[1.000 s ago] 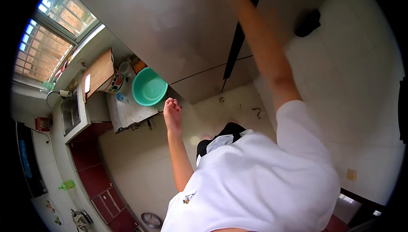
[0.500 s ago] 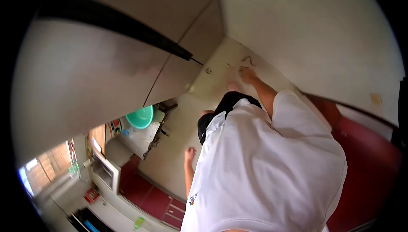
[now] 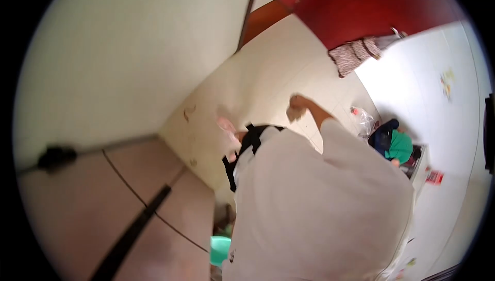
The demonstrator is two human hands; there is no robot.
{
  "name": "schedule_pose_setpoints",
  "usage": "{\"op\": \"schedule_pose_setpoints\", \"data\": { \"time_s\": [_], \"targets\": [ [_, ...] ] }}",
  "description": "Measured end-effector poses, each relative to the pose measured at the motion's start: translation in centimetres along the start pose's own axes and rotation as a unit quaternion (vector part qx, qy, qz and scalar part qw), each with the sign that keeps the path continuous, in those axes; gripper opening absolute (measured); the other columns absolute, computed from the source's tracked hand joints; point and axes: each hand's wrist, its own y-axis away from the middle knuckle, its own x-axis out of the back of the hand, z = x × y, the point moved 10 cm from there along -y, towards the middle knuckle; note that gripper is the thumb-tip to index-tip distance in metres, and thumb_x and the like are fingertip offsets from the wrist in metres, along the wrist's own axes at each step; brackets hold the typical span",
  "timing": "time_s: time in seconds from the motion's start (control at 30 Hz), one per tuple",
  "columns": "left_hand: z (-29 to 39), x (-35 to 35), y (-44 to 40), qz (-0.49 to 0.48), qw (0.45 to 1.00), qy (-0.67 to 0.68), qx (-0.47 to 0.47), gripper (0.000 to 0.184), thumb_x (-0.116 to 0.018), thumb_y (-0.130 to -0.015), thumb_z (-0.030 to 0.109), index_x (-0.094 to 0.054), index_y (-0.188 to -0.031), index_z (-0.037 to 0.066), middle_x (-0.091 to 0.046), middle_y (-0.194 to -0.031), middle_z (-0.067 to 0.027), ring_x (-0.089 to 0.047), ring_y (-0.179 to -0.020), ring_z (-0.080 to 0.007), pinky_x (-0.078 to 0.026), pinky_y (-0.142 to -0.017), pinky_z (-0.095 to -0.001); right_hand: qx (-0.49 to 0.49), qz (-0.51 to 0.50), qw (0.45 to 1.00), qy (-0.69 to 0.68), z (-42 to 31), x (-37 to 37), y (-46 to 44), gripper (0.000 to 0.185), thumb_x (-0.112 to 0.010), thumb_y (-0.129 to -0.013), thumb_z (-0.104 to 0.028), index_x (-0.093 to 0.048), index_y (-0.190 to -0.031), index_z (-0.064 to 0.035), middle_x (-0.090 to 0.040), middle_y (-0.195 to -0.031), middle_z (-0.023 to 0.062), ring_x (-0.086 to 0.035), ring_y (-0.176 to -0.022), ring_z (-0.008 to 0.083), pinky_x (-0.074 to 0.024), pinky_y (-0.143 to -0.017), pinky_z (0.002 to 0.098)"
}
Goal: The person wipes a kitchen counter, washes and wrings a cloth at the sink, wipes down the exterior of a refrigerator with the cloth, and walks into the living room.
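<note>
My right hand (image 3: 296,107) is raised over the pale tiled floor (image 3: 268,64), to the right of my body. Motion blur smears its fingers, so I cannot make out whether it holds anything. My left hand is out of view, on the side hidden by my light shirt (image 3: 319,198). My dark trousers (image 3: 252,138) and a blurred pink foot (image 3: 226,125) show above the shirt. No object is in clear contact with my right hand.
A grey-pink cabinet (image 3: 170,193) with a dark handle strip stands lower left. Red doors (image 3: 356,3), a patterned cloth (image 3: 354,57) and a plastic bag (image 3: 364,120) are right. Near them is seemingly another person in green (image 3: 399,147). A green basin (image 3: 220,250) shows below.
The view has swung round toward the red doors. My right hand has come down from the cabinet front and is now over the floor. My left hand has gone out of view.
</note>
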Motion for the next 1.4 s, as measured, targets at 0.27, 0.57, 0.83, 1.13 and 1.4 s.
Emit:
{"op": "schedule_pose_setpoints", "data": {
  "time_s": [0.27,0.57,0.83,1.13,1.4],
  "targets": [
    [26.6,3.2,-1.3,0.122,0.959,-0.246,-0.067,0.039,-0.048,-0.089,0.040,-0.055,-0.112,0.010,-0.061,-0.102,-0.0037,-0.056,-0.088,-0.0187,-0.043,-0.078,-0.0365,-0.241,0.008,0.946,-0.216,11.4,-15.7,15.4,0.025,-0.057,-0.077,-0.029,-0.071,-0.086,-0.0099,-0.068,-0.088,0.0109,-0.062,-0.086,0.0304,-0.0506,-0.072,0.0429],
    [42.7,-41.2,-14.4,-0.163,0.858,-0.476,-0.106,0.016,-0.052,-0.091,0.022,-0.058,-0.101,0.011,-0.059,-0.079,-0.0013,-0.055,-0.068,-0.0120,-0.042,-0.054,-0.0227,-0.395,0.065,0.752,-0.524,20.5,-13.3,15.9,0.068,-0.078,-0.061,-0.031,-0.055,-0.119,-0.0047,-0.062,-0.115,0.0203,-0.059,-0.108,0.0348,-0.0492,-0.089,0.0418],
    [60.0,-71.4,-18.0,-0.183,0.813,-0.512,-0.207,0.027,-0.054,-0.093,0.025,-0.057,-0.115,0.010,-0.064,-0.095,-0.0039,-0.059,-0.076,-0.0131,-0.047,-0.061,-0.0253,-0.438,0.170,0.640,-0.608,31.3,4.0,7.3,0.066,-0.073,-0.068,-0.035,-0.050,-0.125,-0.0113,-0.061,-0.116,0.0181,-0.059,-0.108,0.0359,-0.0500,-0.088,0.0454],
    [72.3,-103.3,-13.6,-0.356,0.771,-0.461,-0.258,0.029,-0.048,-0.097,0.029,-0.060,-0.113,0.007,-0.065,-0.101,-0.0038,-0.061,-0.085,-0.0139,-0.047,-0.075,-0.0271,-0.208,0.402,0.614,-0.646,35.7,37.4,-8.0,0.041,-0.070,-0.080,-0.026,-0.050,-0.112,-0.0101,-0.058,-0.098,0.0036,-0.056,-0.094,0.0153,-0.0486,-0.084,0.0332],
    [80.4,-116.5,-10.7,-0.333,0.834,-0.354,-0.261,0.042,-0.045,-0.098,0.037,-0.056,-0.117,0.001,-0.062,-0.108,-0.0074,-0.059,-0.099,-0.0163,-0.046,-0.086,-0.0289,-0.066,0.434,0.651,-0.619,34.4,62.1,-14.1,0.050,-0.073,-0.077,-0.021,-0.045,-0.113,-0.0011,-0.060,-0.100,0.0126,-0.059,-0.092,0.0174,-0.0497,-0.078,0.0302]
  ]
}}
